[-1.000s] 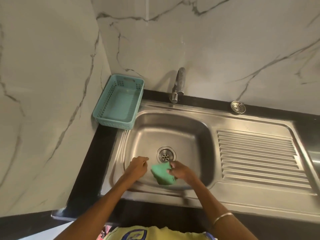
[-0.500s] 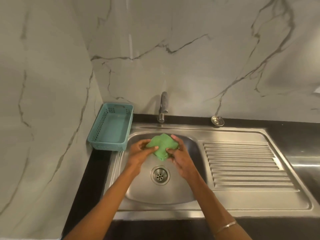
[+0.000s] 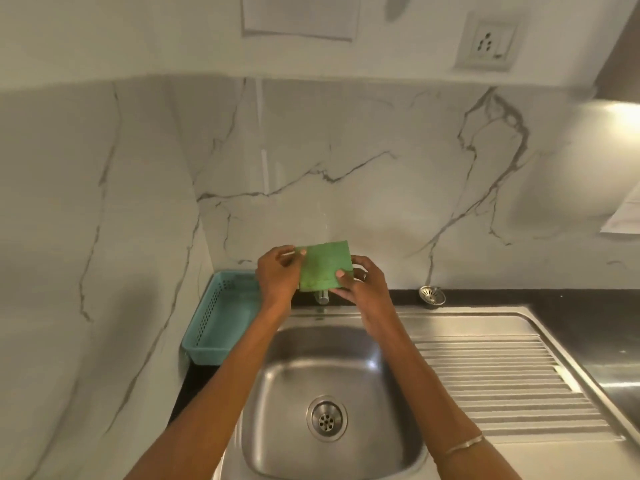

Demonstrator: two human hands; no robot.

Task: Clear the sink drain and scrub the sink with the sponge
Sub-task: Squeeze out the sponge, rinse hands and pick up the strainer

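Both hands hold a flat green sponge up in front of the marble wall, above the back of the steel sink. My left hand pinches its left edge and my right hand pinches its lower right corner. The sponge hides most of the tap. Below, the round drain lies open in the basin floor. A loose metal drain strainer sits on the black ledge behind the drainboard.
A teal plastic basket stands on the counter left of the sink, against the wall. The ribbed drainboard runs to the right. A wall socket is high on the right.
The sponge went from the basin floor beside the drain up to the wall above the tap. My left hand joined my right on it, and the sponge now hangs flat and spread.
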